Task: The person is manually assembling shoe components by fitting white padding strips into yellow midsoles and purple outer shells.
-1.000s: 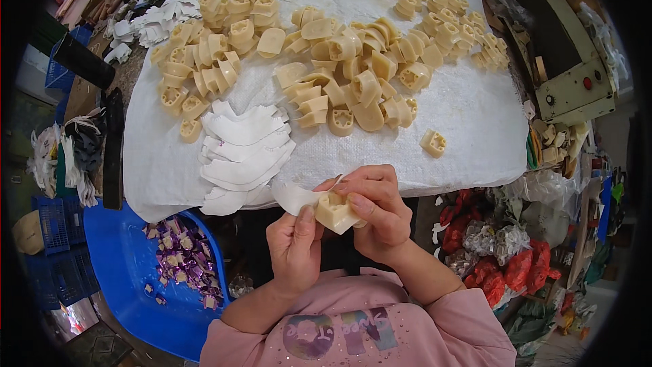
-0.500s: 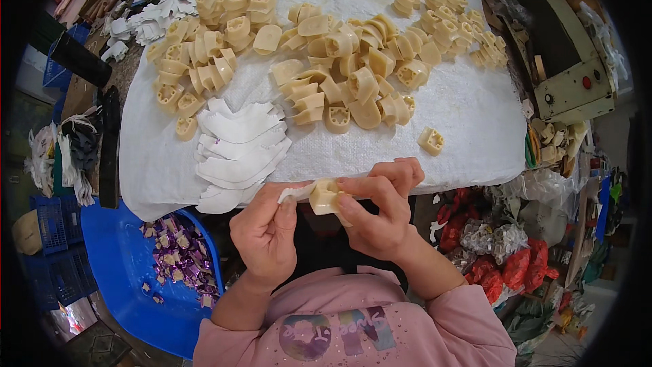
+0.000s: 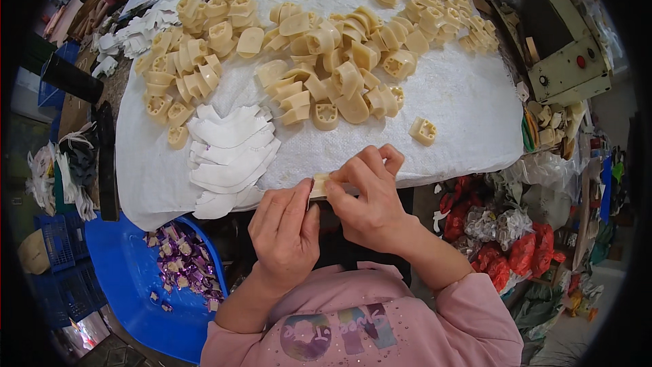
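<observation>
Over the table's front edge, my two hands meet at a small cream plastic shoe heel (image 3: 320, 186). My right hand (image 3: 368, 198) pinches the heel from the right with thumb and fingers. My left hand (image 3: 284, 236) is closed on a thin cover piece, white with a dark purple side (image 3: 312, 194), pressed against the heel's left side; the fingers hide most of it. Just beyond my left hand lies a fanned stack of white cover pieces (image 3: 231, 153). One loose heel (image 3: 423, 131) stands beyond my right hand.
A big heap of cream heels (image 3: 339, 61) spreads over the white-sheeted table (image 3: 468, 122). Small purple and beige pieces lie in a blue tub (image 3: 129, 285) at lower left. A machine with a red button (image 3: 577, 64) stands at right, above red bags (image 3: 523, 255).
The heel has turned between my fingers. My left hand has shifted right and closed up against it, bringing the cover piece onto its side. The view has also shifted slightly.
</observation>
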A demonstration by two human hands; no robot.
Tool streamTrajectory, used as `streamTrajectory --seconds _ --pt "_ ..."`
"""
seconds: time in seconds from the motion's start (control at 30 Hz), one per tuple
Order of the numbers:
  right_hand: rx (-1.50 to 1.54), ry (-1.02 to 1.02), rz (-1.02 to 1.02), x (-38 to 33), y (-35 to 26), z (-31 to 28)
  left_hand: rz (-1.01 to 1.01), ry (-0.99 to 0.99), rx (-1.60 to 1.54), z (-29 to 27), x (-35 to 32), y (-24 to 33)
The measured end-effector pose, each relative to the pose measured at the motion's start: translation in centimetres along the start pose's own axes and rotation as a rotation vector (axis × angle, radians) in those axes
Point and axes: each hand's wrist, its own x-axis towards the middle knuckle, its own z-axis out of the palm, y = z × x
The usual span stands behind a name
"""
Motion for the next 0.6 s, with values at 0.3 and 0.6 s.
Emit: streamTrajectory --seconds 0.3,0.6 --pt "0.542 0.018 0.117 -0.9 1.0 0.4 -0.307 0.01 -0.635 0.5 -1.2 -2.4" --pt "0.622 -0.172 0.109 -1.2 0.5 0.0 0.08 -0.051 -0.207 0.4 0.0 -2.2"
